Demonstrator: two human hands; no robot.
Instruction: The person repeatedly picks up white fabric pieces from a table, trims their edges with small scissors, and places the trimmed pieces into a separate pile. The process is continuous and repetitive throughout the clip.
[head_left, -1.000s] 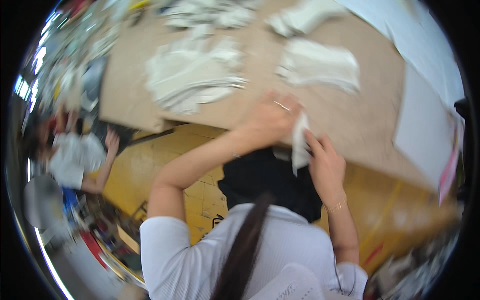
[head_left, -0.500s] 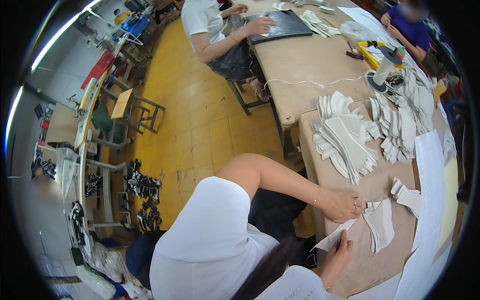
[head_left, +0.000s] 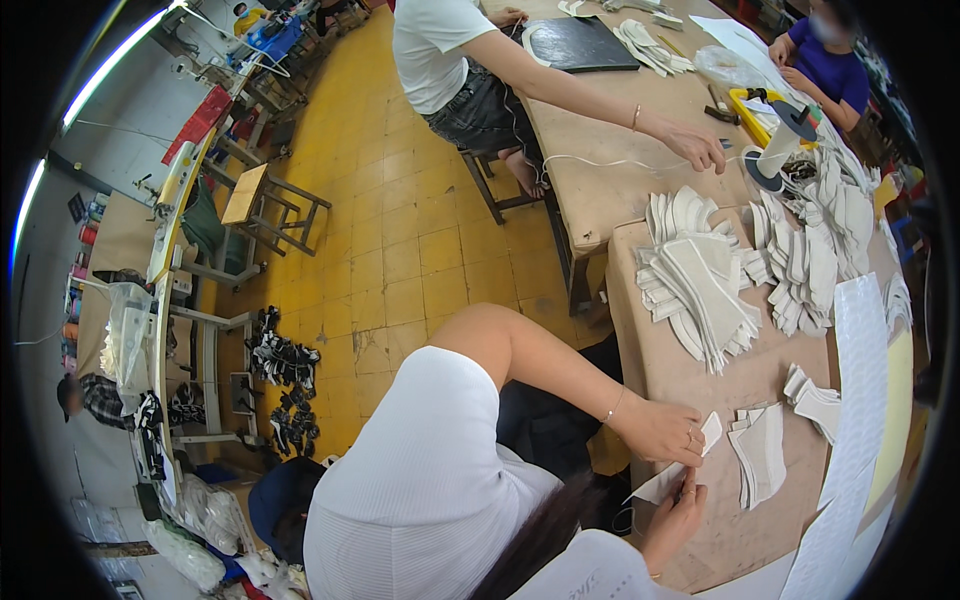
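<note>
My left hand [head_left: 662,432] is closed on a narrow pale cut piece [head_left: 658,486], its fingertips pressed down beside the right fingers. One end of the piece shows beyond the left knuckles; the other lies toward the table's near edge. My right hand [head_left: 676,520] pinches the piece from below right. Something small and dark shows at its fingertips, too unclear to name. Just right of both hands lies a small stack of pale curved pieces [head_left: 760,455], with another small stack [head_left: 815,402] farther right. Beyond them spreads a large fanned pile of such pieces [head_left: 700,285].
More piles [head_left: 800,255] cover the far right of the brown table [head_left: 690,555]. A white strip of sheet [head_left: 855,370] runs along its right side. A thread spool [head_left: 778,155] and a yellow tray [head_left: 755,105] stand farther back. A co-worker's hand [head_left: 695,145] hovers near the spool.
My left hand has slid a little left and down, closer to the right hand, uncovering the piece's far end. The co-worker's arm has swung from the black board out over the table toward the spool.
</note>
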